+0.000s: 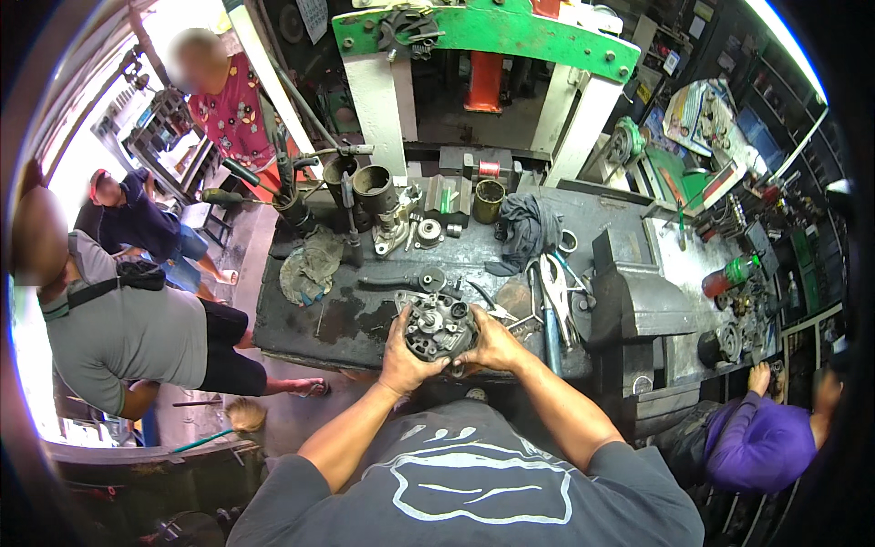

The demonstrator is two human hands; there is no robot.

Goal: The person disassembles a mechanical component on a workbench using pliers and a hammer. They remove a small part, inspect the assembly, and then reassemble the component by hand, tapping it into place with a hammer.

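Between my two hands I hold a round metal alternator (439, 328) over the near edge of the dark workbench (342, 314). My left hand (406, 356) wraps its left side, and my right hand (488, 342) grips the right side. Its face, with a central hub and several openings, is turned up. Just beyond it lies a dark tool with a round head (430, 279). Pliers (492, 304) rest to the right of that tool. The fingertips under the alternator are partly hidden.
A bench vise (643, 301) stands at the right, beside large pliers (553, 287) and a dark cloth (529, 228). Rags (313, 264) and tool-filled cans (293, 214) sit left. A green-and-white press frame (492, 41) rises behind. People stand left; a person in purple (764, 445) works right.
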